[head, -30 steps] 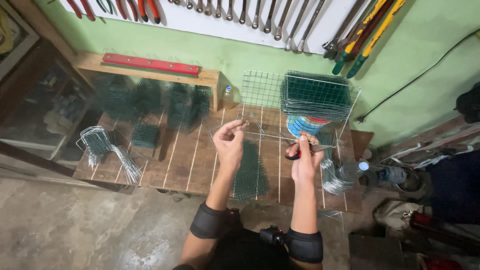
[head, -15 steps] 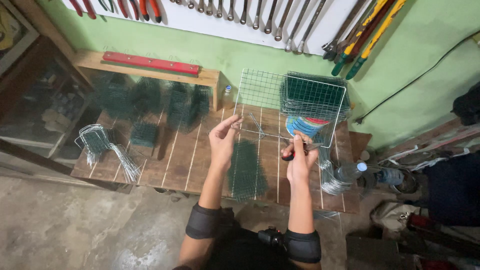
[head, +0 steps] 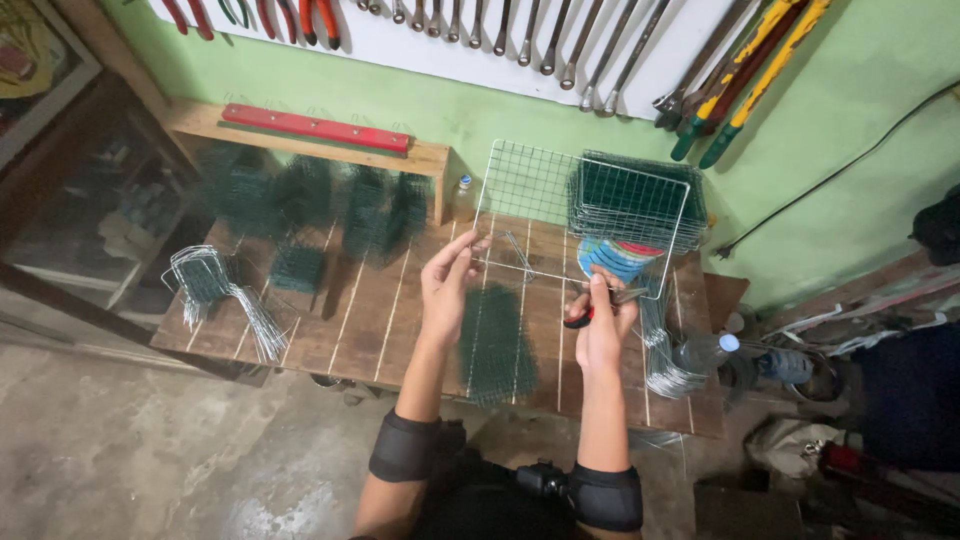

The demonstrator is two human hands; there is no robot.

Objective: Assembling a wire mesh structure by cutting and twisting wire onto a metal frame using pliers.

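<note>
- While the left hand [head: 447, 285] pinches the near-left edge of the silver wire mesh panel [head: 580, 215] above the desk [head: 330, 325], its fingers closed on the wire, the panel tilts upward — a loose pinch could let it swing or drop.
- The right hand [head: 603, 322] is clamped on red-handled pliers [head: 585, 312] at the panel's lower edge; a slipping bite could snap a wire end toward the fingers.
- The green mesh piece [head: 495, 345] lies directly beneath — a dropped panel could snag it.
</note>
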